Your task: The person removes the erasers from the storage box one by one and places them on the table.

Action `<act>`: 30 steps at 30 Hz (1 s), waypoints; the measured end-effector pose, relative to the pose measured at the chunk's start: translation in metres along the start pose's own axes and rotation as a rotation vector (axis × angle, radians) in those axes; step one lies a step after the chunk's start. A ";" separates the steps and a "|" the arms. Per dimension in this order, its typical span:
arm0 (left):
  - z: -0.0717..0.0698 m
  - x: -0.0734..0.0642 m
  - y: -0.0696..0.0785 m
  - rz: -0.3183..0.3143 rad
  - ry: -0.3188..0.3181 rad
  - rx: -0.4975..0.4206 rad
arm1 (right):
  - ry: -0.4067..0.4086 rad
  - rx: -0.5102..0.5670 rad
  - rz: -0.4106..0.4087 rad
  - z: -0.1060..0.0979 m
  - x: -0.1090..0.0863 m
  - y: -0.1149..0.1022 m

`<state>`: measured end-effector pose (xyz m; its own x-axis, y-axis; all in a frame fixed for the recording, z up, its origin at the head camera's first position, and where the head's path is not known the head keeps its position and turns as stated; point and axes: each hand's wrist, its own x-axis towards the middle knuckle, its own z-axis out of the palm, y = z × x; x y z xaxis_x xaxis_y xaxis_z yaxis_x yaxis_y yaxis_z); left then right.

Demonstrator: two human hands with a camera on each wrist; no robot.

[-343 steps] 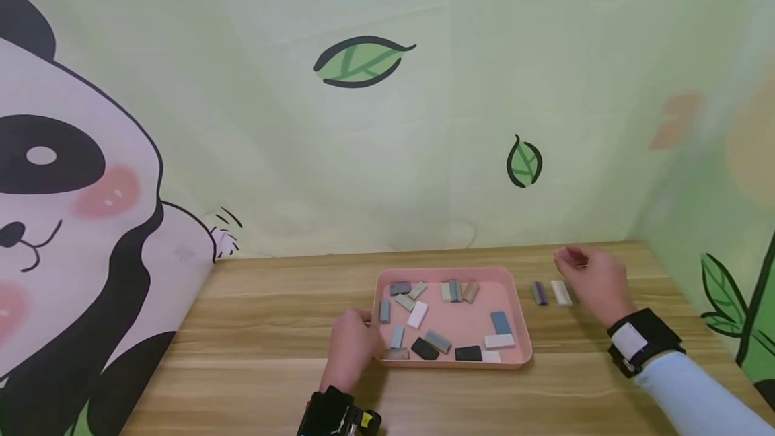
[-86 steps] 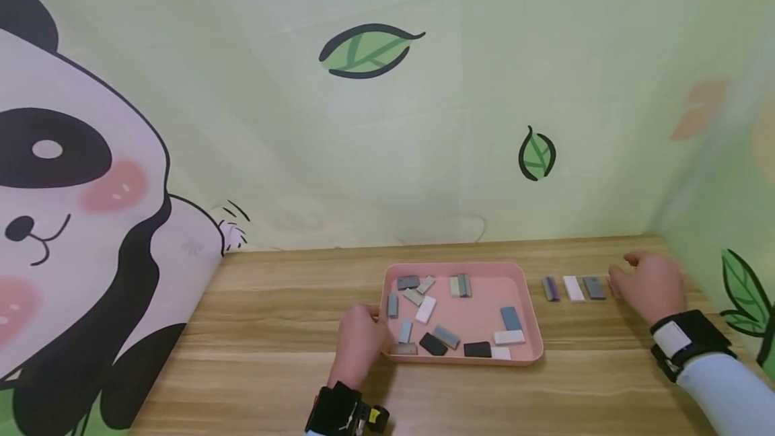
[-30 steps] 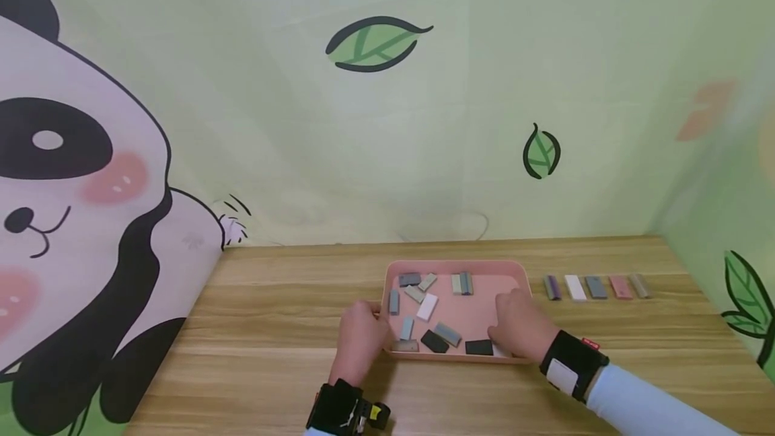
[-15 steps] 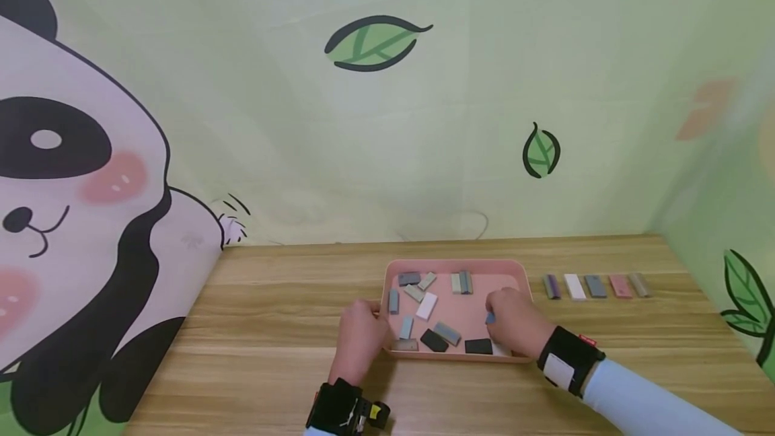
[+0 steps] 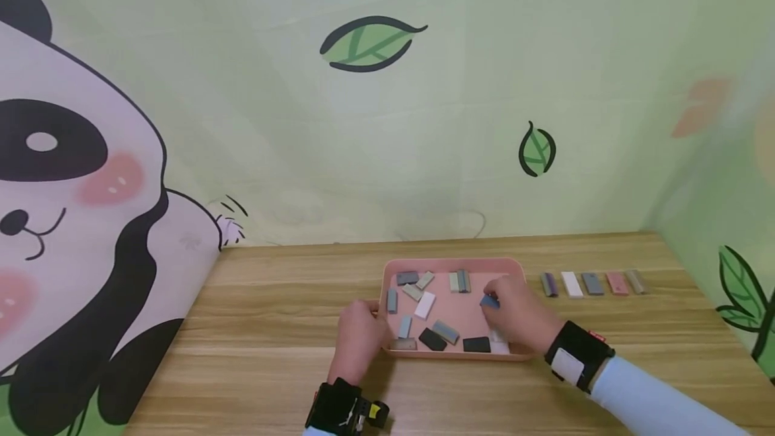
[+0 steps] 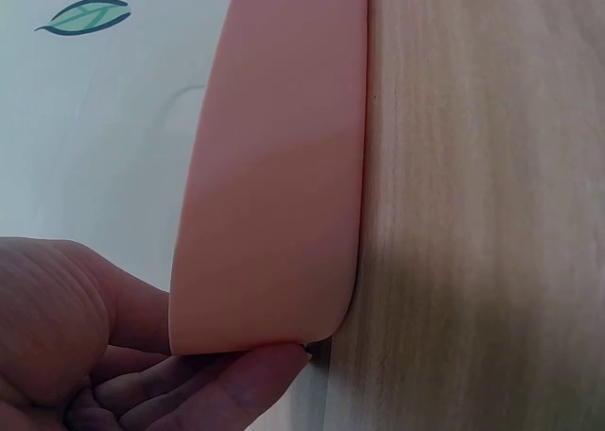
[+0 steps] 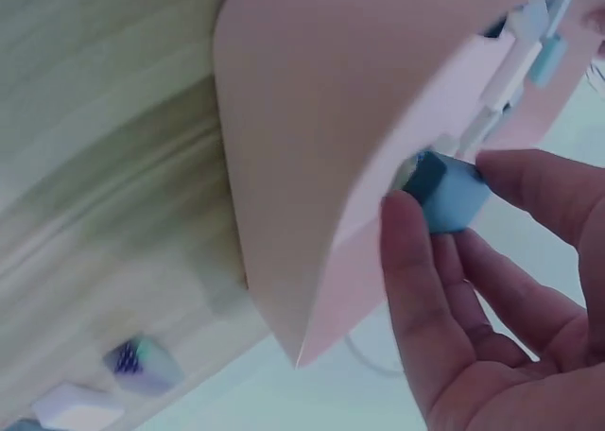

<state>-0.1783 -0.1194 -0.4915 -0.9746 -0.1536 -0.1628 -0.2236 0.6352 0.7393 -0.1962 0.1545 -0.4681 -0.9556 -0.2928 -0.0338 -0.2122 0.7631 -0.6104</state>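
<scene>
Lifted since before, a blue block [image 5: 490,302] is pinched by the right hand [image 5: 519,311] near the right edge of the tray [image 5: 465,313], whose left edge is gripped by the left hand [image 5: 358,334].

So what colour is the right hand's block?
The block is blue, clearest in the right wrist view.

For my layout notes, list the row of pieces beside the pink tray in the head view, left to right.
Grey-and-purple piece → white piece → blue-grey piece → pink piece → beige-grey piece.
</scene>
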 end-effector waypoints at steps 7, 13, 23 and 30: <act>0.000 0.000 0.001 -0.008 -0.007 -0.017 | 0.142 -0.024 -0.013 -0.021 -0.003 0.006; -0.001 -0.001 0.001 -0.050 -0.030 -0.037 | 0.256 -0.084 -0.025 -0.041 -0.005 0.026; -0.002 -0.001 0.001 -0.043 -0.032 -0.039 | 0.457 -0.120 0.024 -0.061 -0.024 0.076; -0.002 -0.001 0.001 -0.057 -0.041 -0.047 | 0.562 -0.128 0.029 -0.069 -0.044 0.112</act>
<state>-0.1779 -0.1196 -0.4894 -0.9601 -0.1571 -0.2314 -0.2792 0.5895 0.7580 -0.1918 0.2927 -0.4804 -0.9158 0.0538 0.3980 -0.1740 0.8400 -0.5139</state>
